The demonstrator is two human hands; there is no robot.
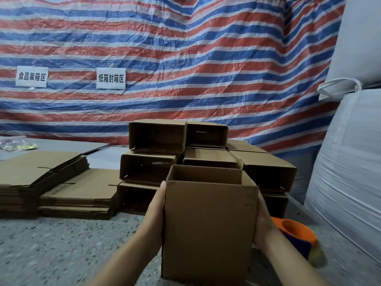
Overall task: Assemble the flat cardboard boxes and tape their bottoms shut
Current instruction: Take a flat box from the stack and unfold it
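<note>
An assembled cardboard box [209, 228] stands upright at the near centre of the view, its open top facing up and away; its lower edge is near the speckled floor [61, 244], though whether it rests there or is held just above cannot be told. The left hand [157, 211] lies flat against the box's left side, fingers straight and pointing forward; the right hand [261, 219] lies against the right side in the same way, palm pressed to the cardboard; the fingertips of both are hidden behind the box walls, so their far ends cannot be checked; the box is carried between the two palms rather than gripped by curled fingers.

Directly behind the held box, a stack of assembled boxes [179, 139] lies on its sides with open mouths facing the camera, piled in about three tiers; to the left, two piles of flat cardboard blanks [47, 172] rest on the floor, the rear pile higher than the front one.

Just right of the right wrist, an orange and blue tape dispenser [296, 234] lies on the floor, partly blurred. A red, white and blue striped tarpaulin [185, 58] hangs across the back, bearing two white paper signs [110, 78] with printed characters; large white bulk sacks [350, 151] fill the right edge.
</note>
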